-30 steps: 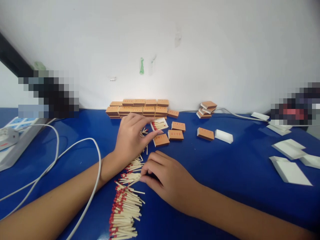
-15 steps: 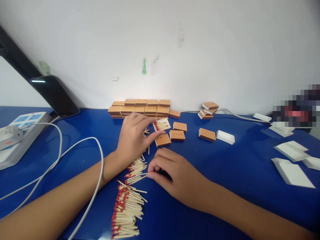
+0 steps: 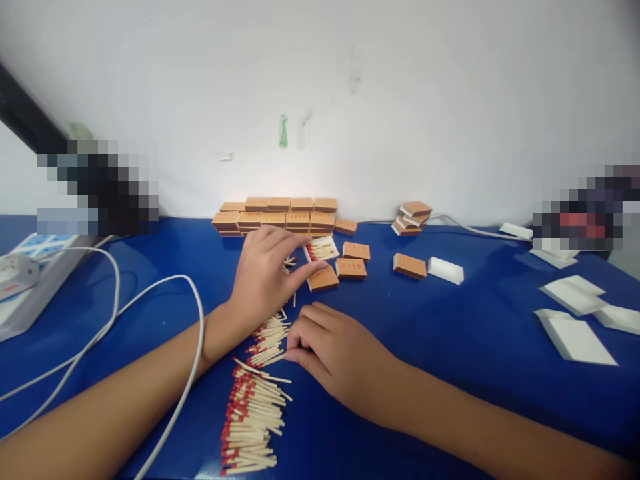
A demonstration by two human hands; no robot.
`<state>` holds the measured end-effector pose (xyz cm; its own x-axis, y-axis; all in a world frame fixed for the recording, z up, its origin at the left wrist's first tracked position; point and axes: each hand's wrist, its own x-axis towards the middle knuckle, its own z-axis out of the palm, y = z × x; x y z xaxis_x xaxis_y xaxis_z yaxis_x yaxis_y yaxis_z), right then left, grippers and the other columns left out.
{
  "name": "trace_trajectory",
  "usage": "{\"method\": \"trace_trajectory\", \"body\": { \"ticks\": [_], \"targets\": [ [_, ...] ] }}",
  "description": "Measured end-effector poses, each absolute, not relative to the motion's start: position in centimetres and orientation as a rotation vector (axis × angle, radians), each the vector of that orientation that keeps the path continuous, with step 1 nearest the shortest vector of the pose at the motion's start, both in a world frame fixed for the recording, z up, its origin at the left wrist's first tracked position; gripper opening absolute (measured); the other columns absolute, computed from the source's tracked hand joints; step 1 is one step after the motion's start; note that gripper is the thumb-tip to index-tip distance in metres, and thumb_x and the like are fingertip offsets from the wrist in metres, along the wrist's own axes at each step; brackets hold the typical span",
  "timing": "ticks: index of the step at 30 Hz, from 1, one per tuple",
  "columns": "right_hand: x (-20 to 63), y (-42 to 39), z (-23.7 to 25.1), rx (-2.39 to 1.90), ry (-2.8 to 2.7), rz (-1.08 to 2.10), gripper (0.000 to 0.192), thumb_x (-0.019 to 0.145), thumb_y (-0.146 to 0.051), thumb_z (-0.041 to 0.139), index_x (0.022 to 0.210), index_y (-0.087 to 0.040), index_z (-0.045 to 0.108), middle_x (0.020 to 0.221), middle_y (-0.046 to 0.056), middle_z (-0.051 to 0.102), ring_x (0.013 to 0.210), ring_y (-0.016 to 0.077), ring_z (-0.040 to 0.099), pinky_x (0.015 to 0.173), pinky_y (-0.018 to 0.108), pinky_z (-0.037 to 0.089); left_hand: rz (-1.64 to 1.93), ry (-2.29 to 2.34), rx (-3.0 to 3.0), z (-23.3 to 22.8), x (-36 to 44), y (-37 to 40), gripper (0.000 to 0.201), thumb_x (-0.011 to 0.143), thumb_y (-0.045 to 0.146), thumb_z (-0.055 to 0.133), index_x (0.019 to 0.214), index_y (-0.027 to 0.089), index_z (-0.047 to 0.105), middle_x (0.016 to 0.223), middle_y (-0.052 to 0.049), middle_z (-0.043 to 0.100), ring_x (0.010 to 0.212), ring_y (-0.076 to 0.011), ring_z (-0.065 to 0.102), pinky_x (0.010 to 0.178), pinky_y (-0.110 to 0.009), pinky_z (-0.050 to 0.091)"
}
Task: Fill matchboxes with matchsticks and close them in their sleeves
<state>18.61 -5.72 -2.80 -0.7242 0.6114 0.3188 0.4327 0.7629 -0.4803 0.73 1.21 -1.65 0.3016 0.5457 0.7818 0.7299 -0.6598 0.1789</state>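
My left hand (image 3: 265, 270) reaches over the matches, its thumb and forefinger around a small white matchbox tray (image 3: 323, 250) that holds several red-headed matches. Below it, my right hand (image 3: 333, 350) is closed in a pinch, thumb and forefinger at the plain ends of matches in a loose row (image 3: 270, 340). How many matches sit between the fingertips cannot be made out. A larger heap of matches (image 3: 253, 417) lies nearer me, heads pointing left. An orange matchbox (image 3: 323, 279) lies just below the tray, close to my left thumb.
Stacked matchboxes (image 3: 275, 219) stand against the wall. More matchboxes (image 3: 351, 268) lie right of the tray, with a small pile (image 3: 413, 219) farther right. White trays (image 3: 446, 270) and folded white pieces (image 3: 575, 337) lie on the right. A white cable (image 3: 200, 320) loops across my left forearm from a power strip (image 3: 37, 287).
My right hand has shifted slightly left, its pinch closer against the match row. My left hand stays at the tray. The whole view has moved a little.
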Motion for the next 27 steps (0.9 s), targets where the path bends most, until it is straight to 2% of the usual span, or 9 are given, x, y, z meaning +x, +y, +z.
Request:
{"method": "trace_trajectory", "body": {
  "ticks": [9, 14, 20, 27],
  "targets": [
    [20.9, -3.3, -2.4, -0.765, -2.497, 0.336, 0.010, 0.101, -0.014, 0.062, 0.092, -0.017, 0.061, 0.094, 0.005, 0.065, 0.087, 0.0199, 0.061, 0.079, 0.033, 0.049, -1.279, -1.193, -2.352, -1.9, 0.4, 1.4, 0.031, 0.091, 0.042, 0.079, 0.111, 0.019, 0.074, 0.098, -0.005, 0.076, 0.095, -0.0238, 0.065, 0.088, -0.041, 0.048],
    [23.2, -0.8, -0.7, -0.848, -2.376, 0.356, 0.011, 0.104, -0.015, 0.055, 0.094, -0.019, 0.057, 0.094, 0.004, 0.063, 0.084, 0.0188, 0.060, 0.075, 0.032, 0.048, -1.280, -1.209, -2.348, -2.1, 0.2, 1.7, 0.035, 0.091, 0.047, 0.078, 0.112, 0.019, 0.074, 0.097, -0.005, 0.075, 0.095, -0.0240, 0.064, 0.087, -0.041, 0.048],
    [24.5, 0.9, -0.2, -0.887, -2.167, 0.218, 0.011, 0.105, -0.024, 0.057, 0.096, -0.021, 0.060, 0.088, 0.002, 0.059, 0.074, 0.0162, 0.056, 0.066, 0.030, 0.044, -1.208, -1.179, -2.422, -2.0, 0.3, 1.5, 0.039, 0.091, 0.052, 0.074, 0.111, 0.018, 0.074, 0.098, -0.007, 0.076, 0.094, -0.0248, 0.063, 0.086, -0.041, 0.048],
    [24.8, 1.2, -0.4, -1.003, -2.175, 0.184, 0.011, 0.105, -0.025, 0.055, 0.094, -0.022, 0.058, 0.089, 0.003, 0.060, 0.074, 0.0178, 0.057, 0.066, 0.031, 0.044, -1.238, -1.038, -2.484, -2.0, 0.6, 1.3, 0.044, 0.090, 0.056, 0.073, 0.113, 0.018, 0.074, 0.102, -0.008, 0.077, 0.096, -0.0241, 0.065, 0.088, -0.041, 0.050]
  ]
}}
